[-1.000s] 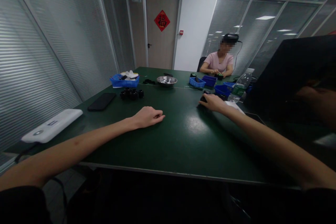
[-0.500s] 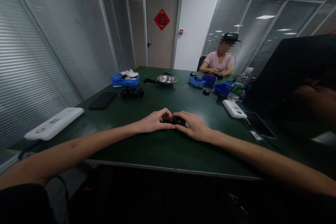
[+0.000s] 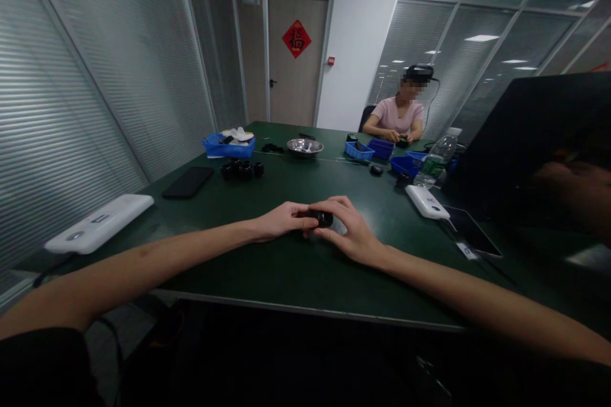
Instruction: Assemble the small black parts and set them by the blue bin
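Observation:
Over the near middle of the table, a small black cylindrical part (image 3: 325, 219) is between my two hands. My left hand (image 3: 285, 219) pinches its left end between thumb and fingers. My right hand (image 3: 352, 232) curves around the part from the right, fingers over its top and thumb below, with a gap at the palm. The part's round right end shows; the left fingers hide the rest. Several similar black cylindrical pieces (image 3: 244, 170) stand in a cluster at the left.
A black phone (image 3: 188, 182) and white power bank (image 3: 100, 224) lie left. Farther back are a blue basket (image 3: 229, 149) and metal bowl (image 3: 305, 148). At right are blue bins (image 3: 403, 166), a bottle (image 3: 433, 165), another power bank (image 3: 426, 202) and a dark monitor-like panel (image 3: 525, 140). A co-worker (image 3: 398, 116) sits across.
My left thumb and fingers have closed from a ring into a pinch on the black part. More of its round right end now shows, and my right hand's fingers have spread wider.

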